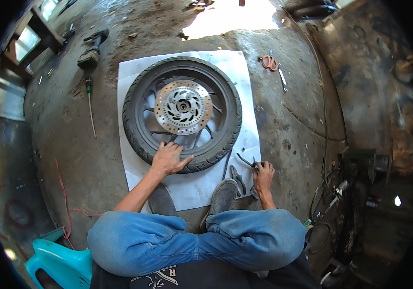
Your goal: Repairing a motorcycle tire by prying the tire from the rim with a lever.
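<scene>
A motorcycle wheel with a black tyre lies flat on a white sheet, its drilled brake disc facing up. My left hand rests on the tyre's near edge, thumb spread along the tread and fingertips over the rim. Right of the wheel, my right hand has its fingers closed around one end of a slim black hand tool, whose exact kind I cannot make out. Pliers with dark handles lie between that hand and my right shoe.
A cordless drill and a green-handled screwdriver lie on the floor at left. Orange-handled scissors and a small wrench lie at far right. A red cord and teal plastic chair are at lower left.
</scene>
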`<state>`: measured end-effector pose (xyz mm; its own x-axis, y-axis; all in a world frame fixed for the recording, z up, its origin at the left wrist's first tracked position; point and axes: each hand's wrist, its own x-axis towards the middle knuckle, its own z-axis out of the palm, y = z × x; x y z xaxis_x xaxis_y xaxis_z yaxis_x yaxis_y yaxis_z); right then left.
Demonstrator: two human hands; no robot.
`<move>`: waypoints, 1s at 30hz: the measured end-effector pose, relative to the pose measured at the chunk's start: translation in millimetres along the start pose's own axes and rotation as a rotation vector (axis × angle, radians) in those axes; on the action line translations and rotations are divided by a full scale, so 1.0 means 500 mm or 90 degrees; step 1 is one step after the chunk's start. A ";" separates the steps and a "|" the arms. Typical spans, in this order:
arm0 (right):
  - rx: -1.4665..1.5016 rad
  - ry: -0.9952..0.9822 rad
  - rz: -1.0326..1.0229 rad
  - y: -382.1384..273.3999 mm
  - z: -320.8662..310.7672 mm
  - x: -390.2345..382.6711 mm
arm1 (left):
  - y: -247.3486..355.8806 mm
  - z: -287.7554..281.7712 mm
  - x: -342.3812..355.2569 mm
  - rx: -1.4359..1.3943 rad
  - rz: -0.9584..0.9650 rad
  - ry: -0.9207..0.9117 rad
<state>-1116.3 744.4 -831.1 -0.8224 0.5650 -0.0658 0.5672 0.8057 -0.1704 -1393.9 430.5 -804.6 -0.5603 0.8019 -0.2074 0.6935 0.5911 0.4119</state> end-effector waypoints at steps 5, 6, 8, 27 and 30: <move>0.297 0.040 0.002 -0.091 -0.117 0.017 | -0.008 0.007 -0.002 -0.005 0.000 0.036; 0.358 0.024 -0.002 -0.124 -0.147 0.025 | -0.012 0.006 -0.006 -0.010 -0.011 0.034; 0.333 -0.159 0.083 -0.196 -0.208 0.037 | -0.016 0.005 -0.007 0.001 -0.001 0.049; 0.064 -0.289 -0.247 -0.311 -0.297 0.114 | -0.023 0.020 -0.001 -0.017 0.005 0.072; 0.039 -0.277 -0.279 -0.322 -0.296 0.115 | -0.010 0.018 -0.002 -0.018 -0.002 0.062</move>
<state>-1248.4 673.3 -661.7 -0.9280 0.0488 -0.3693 0.1794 0.9273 -0.3284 -1392.6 427.6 -814.7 -0.6045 0.7873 -0.1212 0.6801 0.5893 0.4361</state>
